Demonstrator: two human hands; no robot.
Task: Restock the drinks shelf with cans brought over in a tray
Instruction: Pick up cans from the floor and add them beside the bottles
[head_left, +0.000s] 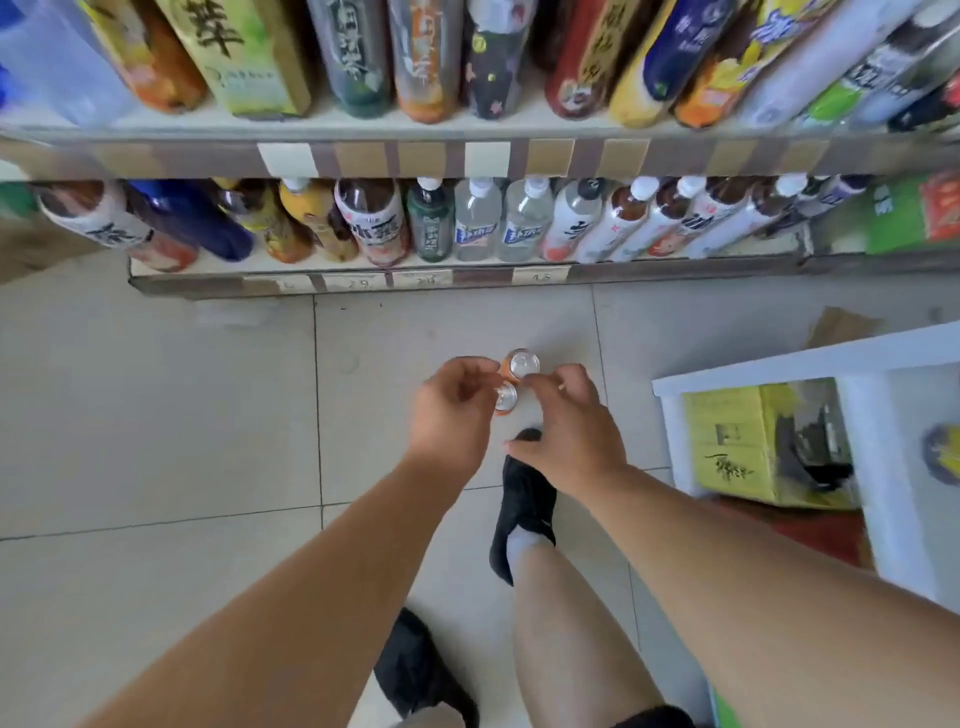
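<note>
Left hand (452, 410), right hand (569, 434) close together above floor (208, 415), fingers of both curled round two orange cans (522, 362) (upright, touching, silver tops showing). Bottle shelf (467, 278) just ahead.

Shop: price-tagged shelves (467, 158) of bottled drinks (475, 221)

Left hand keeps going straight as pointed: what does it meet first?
Left hand holds the orange cans with the right hand. Beyond them the way looks free, then probably the clear bottles on the bottom shelf; depth unclear.
</note>
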